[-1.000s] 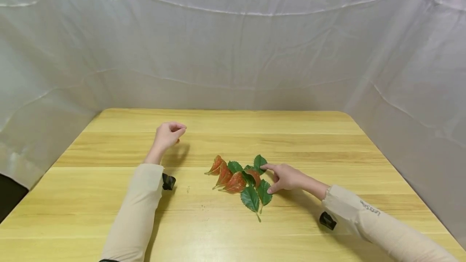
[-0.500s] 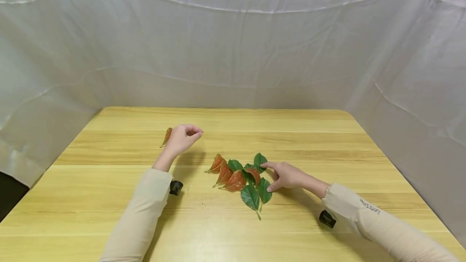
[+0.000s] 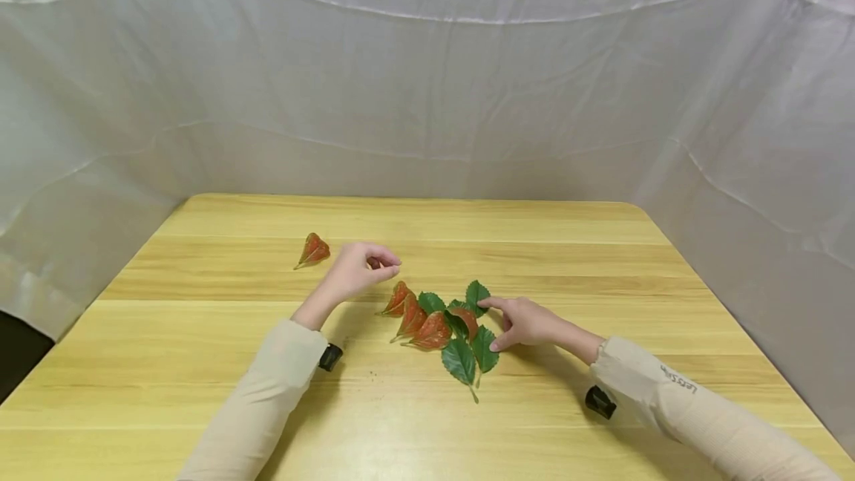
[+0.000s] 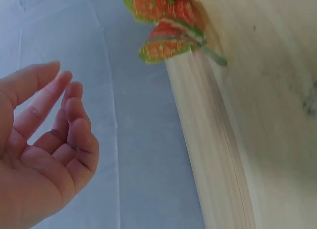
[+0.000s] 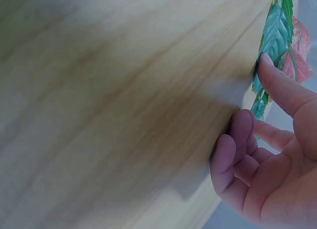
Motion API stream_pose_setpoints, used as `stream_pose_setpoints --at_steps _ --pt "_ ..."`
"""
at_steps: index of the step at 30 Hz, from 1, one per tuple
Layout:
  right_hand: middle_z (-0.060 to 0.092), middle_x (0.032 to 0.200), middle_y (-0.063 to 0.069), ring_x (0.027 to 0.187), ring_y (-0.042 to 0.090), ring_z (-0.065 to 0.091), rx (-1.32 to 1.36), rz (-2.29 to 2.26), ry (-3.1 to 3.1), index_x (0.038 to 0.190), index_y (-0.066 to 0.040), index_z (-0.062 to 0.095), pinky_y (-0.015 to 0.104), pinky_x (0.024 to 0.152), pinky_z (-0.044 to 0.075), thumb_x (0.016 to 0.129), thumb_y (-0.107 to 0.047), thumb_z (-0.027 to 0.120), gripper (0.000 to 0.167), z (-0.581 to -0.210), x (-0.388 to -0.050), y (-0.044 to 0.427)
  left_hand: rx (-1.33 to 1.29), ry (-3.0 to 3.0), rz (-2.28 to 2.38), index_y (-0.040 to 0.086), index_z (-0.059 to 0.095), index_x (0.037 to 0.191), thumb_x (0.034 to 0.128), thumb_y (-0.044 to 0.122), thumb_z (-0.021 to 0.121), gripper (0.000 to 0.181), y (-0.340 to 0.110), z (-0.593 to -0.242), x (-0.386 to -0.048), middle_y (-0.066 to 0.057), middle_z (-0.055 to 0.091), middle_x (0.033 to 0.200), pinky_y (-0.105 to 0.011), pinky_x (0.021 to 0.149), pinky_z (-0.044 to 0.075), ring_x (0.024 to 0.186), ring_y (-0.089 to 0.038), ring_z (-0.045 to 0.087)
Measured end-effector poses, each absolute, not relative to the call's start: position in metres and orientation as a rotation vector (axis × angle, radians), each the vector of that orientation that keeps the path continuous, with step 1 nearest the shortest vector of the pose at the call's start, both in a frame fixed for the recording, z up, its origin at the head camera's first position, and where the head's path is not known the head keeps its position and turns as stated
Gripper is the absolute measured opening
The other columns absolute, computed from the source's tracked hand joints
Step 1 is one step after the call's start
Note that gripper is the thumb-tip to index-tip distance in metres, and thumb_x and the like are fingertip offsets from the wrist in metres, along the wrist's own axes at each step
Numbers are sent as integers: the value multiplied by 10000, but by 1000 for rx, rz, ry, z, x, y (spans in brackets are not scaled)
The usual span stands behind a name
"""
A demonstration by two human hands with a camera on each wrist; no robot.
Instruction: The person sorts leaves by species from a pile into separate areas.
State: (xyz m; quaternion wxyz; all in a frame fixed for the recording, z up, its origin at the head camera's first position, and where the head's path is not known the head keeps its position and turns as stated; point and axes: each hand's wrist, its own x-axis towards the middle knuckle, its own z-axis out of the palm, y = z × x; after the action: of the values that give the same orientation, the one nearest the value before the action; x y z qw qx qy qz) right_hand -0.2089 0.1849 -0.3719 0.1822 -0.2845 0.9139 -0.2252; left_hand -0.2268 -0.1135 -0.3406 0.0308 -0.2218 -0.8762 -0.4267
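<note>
- Green leaves and red leaves are lying clustered on the tabletop.
- Right hand is touching green leaves, thumb and forefinger spread.
- Left hand is hovering nearby, empty, fingers loosely curved.
- Lone red leaf is lying farther left.

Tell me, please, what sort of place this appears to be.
Probably a makeshift recording booth: pale sheeting hangs behind and to both sides of a wood-grain table, and a small black device sits near each wrist.
</note>
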Motion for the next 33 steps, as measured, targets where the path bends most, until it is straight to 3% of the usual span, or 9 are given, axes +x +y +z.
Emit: stream_pose_setpoints --at_steps 8,17,25,33 --pt "409 523 -40 465 73 323 -800 -634 2587 1307 0 416 210 473 294 716 -168 751 700 -373 -208 185 -848 -2728 -1263 27 714 855 767 88 699 108 -104 -344 -221 -31 637 801 -236 526 403 592 -116 480" --pt "392 511 -50 454 69 309 -804 -636 2585 1310 5 409 207 466 288 720 -170 748 703 -373 -208 185 -948 -2814 -1148 15 702 933 786 161 693 207 -100 -351 -216 -29 587 821 -240 527 375 579 -115 401" --pt "426 538 -27 470 77 331 -796 -629 2579 1314 -8 408 214 471 297 721 -178 748 704 -372 -209 184 -957 -2927 -1094 12 678 1007 792 203 688 288 -99 -355 -218 -52 604 885 -243 549 394 619 -111 438" --pt "416 526 -38 464 74 323 -799 -628 2576 1313 -7 410 212 471 293 718 -178 750 706 -373 -209 184 -910 -2999 -1100 20 689 982 791 218 686 275 -99 -359 -222 -57 660 917 -238 601 438 680 -93 528"
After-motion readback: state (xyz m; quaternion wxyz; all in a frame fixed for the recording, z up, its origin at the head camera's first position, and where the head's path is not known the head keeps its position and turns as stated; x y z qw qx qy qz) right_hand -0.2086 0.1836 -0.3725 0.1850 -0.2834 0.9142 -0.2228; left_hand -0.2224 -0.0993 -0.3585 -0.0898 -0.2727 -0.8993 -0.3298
